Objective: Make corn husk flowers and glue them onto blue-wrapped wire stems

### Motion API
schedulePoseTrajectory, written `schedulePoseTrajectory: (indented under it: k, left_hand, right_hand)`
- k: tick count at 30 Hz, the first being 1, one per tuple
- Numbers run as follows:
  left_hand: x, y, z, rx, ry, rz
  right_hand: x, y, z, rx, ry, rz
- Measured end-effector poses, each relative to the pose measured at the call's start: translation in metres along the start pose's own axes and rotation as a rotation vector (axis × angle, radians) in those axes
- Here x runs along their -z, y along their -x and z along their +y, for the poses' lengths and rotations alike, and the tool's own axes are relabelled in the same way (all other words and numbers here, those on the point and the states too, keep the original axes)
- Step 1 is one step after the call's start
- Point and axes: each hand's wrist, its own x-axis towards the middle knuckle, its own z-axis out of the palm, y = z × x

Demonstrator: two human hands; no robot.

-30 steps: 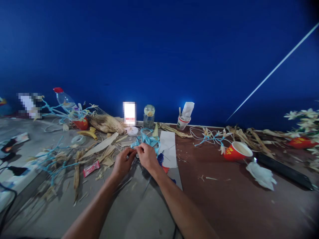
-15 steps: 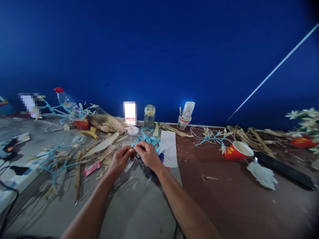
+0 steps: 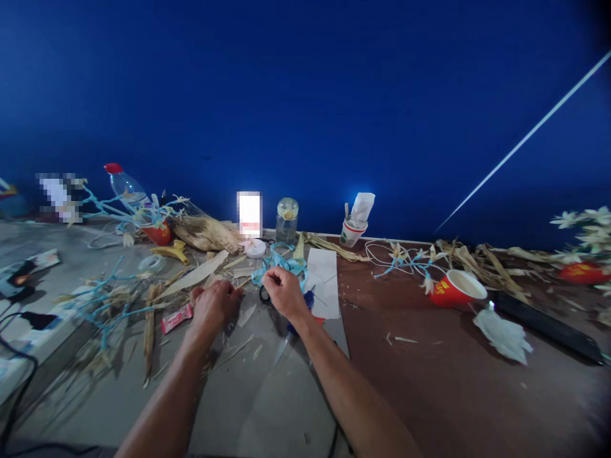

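My left hand (image 3: 214, 306) is low over the grey tabletop, back upward, beside strips of dry husk (image 3: 198, 277). Its fingers curl down; what they hold, if anything, is hidden. My right hand (image 3: 286, 294) is raised a little to the right, thumb and forefinger pinched together. Anything in that pinch is too small to make out. Behind the right hand lies a bundle of light blue ribbon (image 3: 277, 256). Dark scissors handles (image 3: 264, 294) show just left of it. A dark blue tool handle (image 3: 309, 299) lies by its wrist. Near my left wrist is a pink wrapper (image 3: 176, 318).
Blue-wrapped branches (image 3: 112, 321) spread at left, near a power strip (image 3: 45, 343). A glass jar (image 3: 287, 219) and a white cup (image 3: 353, 233) stand along the wall. White paper (image 3: 323, 283) lies mid-table. A red paper cup (image 3: 458, 288) and black phone-like slab (image 3: 547, 327) are at right.
My hands were together at the fingertips and are now apart. The left has moved left and down toward the husk strips; the right stays nearly in place, still pinched.
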Motion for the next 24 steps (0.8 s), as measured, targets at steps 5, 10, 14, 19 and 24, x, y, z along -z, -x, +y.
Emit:
schedulePoseTrajectory:
  k: [5, 10, 14, 19, 24]
  left_hand:
    - [-0.002, 0.005, 0.007, -0.025, -0.096, -0.017]
    - [-0.006, 0.004, 0.001, -0.041, -0.068, -0.013]
    - [-0.011, 0.003, -0.005, -0.100, -0.037, -0.025]
    - [-0.007, 0.001, -0.004, -0.139, 0.102, 0.070]
    - [0.002, -0.004, 0.007, -0.094, 0.653, 0.157]
  right_hand:
    - [0.001, 0.000, -0.001, -0.002, 0.037, 0.003]
    - [0.002, 0.000, -0.002, -0.010, 0.056, 0.005]
    - [0.002, 0.000, -0.002, -0.012, 0.072, 0.003]
    - [0.002, 0.000, -0.003, -0.004, 0.074, 0.012]
    - [0.004, -0.002, -0.002, -0.068, 0.007, 0.013]
